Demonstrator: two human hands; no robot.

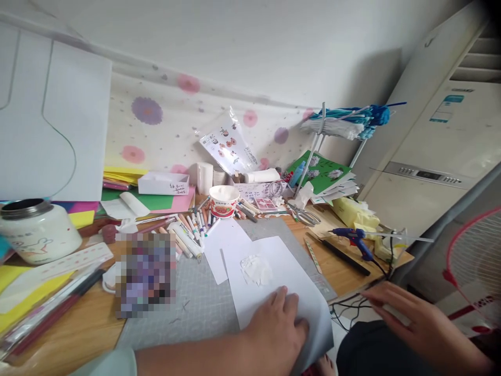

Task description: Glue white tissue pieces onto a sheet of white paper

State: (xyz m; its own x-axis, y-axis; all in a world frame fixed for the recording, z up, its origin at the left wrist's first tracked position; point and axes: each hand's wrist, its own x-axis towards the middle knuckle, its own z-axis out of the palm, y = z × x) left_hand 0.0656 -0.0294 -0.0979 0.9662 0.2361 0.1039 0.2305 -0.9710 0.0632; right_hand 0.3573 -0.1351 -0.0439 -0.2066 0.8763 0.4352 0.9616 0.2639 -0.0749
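Observation:
My left hand (276, 331) rests on a white sheet of paper (246, 297), its fingers bent a little and spread on the surface. Just beyond the fingertips lies a crumpled, whitish patch (256, 269); its material I cannot make out. The sheet lies partly on a grey cutting mat (188, 297), and its near right corner bends down past the desk edge. My right hand (422, 324) is held off the desk at the right, fingers stretched out and nothing visible in them. Under the first sheet's left side another white sheet (225, 243) shows.
Markers (195, 227) lie around a paper bowl (224, 201). At the right are a blue glue gun (354, 240), a black stick (348, 256), scissors (305, 214) and a pink fan (475, 261). A white jar (39, 235) stands left. Cables (352, 308) hang by the desk edge.

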